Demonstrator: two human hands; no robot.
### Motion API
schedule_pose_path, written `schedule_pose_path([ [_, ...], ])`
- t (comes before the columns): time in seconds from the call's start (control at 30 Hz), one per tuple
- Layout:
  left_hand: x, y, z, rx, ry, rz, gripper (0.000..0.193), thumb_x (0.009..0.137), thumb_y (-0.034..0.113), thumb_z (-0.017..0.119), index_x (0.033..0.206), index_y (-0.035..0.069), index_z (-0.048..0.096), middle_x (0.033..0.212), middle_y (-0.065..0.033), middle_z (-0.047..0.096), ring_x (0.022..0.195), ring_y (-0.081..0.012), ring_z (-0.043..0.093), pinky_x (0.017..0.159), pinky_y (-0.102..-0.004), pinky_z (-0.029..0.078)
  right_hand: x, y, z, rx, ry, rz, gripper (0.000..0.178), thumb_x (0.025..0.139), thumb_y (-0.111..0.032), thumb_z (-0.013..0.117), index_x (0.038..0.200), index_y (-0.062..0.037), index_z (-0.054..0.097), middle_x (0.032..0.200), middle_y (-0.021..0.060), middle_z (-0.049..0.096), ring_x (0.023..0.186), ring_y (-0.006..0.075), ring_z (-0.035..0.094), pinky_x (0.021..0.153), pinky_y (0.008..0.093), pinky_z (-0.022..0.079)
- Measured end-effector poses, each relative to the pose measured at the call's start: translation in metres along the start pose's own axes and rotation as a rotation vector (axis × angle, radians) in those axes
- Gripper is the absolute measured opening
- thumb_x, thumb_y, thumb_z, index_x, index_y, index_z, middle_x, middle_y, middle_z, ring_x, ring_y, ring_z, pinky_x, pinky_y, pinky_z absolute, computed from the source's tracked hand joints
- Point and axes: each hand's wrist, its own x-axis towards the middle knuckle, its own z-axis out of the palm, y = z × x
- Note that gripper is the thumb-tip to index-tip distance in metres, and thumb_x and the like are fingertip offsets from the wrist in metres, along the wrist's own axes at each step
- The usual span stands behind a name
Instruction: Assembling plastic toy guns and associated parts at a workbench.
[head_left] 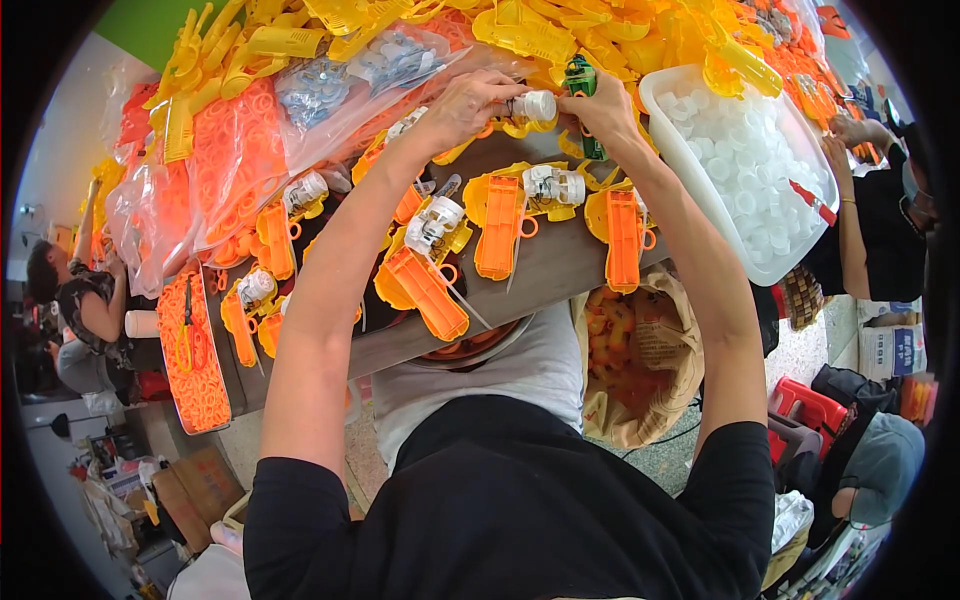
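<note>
At the far side of the table my left hand [468, 108] is closed, its fingertips at a white cylindrical part [538, 105] with a yellow half-shell under it. Beside it, my right hand [607, 112] is closed around a long green-and-black tool [581, 78], held upright; its exact kind is not clear. Between my arms lie several yellow toy-gun half-shells, each with an orange insert [500, 228] and a white wired unit, such as this motor-like unit [434, 224]. One more orange insert [622, 242] lies near my right forearm.
Yellow plastic shells [530, 35] are heaped at the back, bags of orange rings [240, 140] at the left. A white tub [655, 85] of translucent caps stands right; a box of orange parts [215, 340] left. A paper sack [660, 370] sits below. Other people work at both sides.
</note>
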Motion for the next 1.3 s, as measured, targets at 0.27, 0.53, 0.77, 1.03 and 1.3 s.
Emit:
schedule_pose_path([
  [0.27, 0.001, 0.002, -0.007, -0.086, -0.08, -0.152, 0.037, 0.086, 0.0, 0.062, 0.122, 0.007, 0.066, 0.114, -0.0104, 0.067, 0.107, -0.0293, 0.063, 0.091, -0.0385, 0.05, 0.005, 0.001, 0.002, 0.075, -0.013, 0.042, 0.021, 0.071, -0.014, 0.078, 0.083, -0.0024, 0.065, 0.065, 0.0064, 0.069, 0.053, 0.0122, 0.064, 0.052, 0.0273, 0.051],
  [0.53, 0.001, 0.012, -0.015, 0.141, -0.123, -0.044, 0.039, 0.082, -0.001, 0.067, 0.12, 0.004, 0.066, 0.114, -0.0106, 0.067, 0.109, -0.0301, 0.061, 0.092, -0.0387, 0.049, 0.006, -0.006, 0.005, 0.025, -0.006, 0.03, 0.019, 0.075, -0.007, 0.076, 0.085, -0.0015, 0.061, 0.068, 0.0056, 0.066, 0.053, 0.0112, 0.062, 0.046, 0.0251, 0.044],
  [0.77, -0.002, 0.014, -0.015, 0.221, -0.083, -0.033, 0.04, 0.08, 0.003, 0.069, 0.12, 0.009, 0.067, 0.11, -0.0088, 0.068, 0.109, -0.0292, 0.061, 0.101, -0.0416, 0.043, 0.012, -0.003, 0.008, 0.061, -0.039, 0.053, 0.02, 0.076, -0.005, 0.077, 0.086, 0.0001, 0.061, 0.073, 0.0075, 0.067, 0.058, 0.0131, 0.065, 0.05, 0.0261, 0.051],
  [1.03, -0.004, 0.02, -0.014, 0.257, -0.056, 0.053, 0.035, 0.08, -0.005, 0.065, 0.114, 0.001, 0.065, 0.106, -0.0127, 0.065, 0.104, -0.0316, 0.059, 0.09, -0.0392, 0.049, 0.011, -0.008, 0.007, 0.158, -0.081, 0.108, 0.021, 0.076, -0.001, 0.077, 0.087, 0.0007, 0.06, 0.075, 0.009, 0.066, 0.06, 0.0141, 0.065, 0.05, 0.0265, 0.051],
  [1.3, -0.014, 0.026, -0.002, 0.316, 0.006, 0.014, 0.038, 0.08, -0.002, 0.067, 0.118, 0.003, 0.065, 0.109, -0.0131, 0.065, 0.106, -0.0313, 0.06, 0.092, -0.0385, 0.05, 0.013, -0.002, 0.004, 0.188, -0.138, 0.11, 0.017, 0.075, 0.0, 0.076, 0.082, 0.0013, 0.061, 0.069, 0.0076, 0.064, 0.056, 0.0132, 0.062, 0.048, 0.0263, 0.047],
])
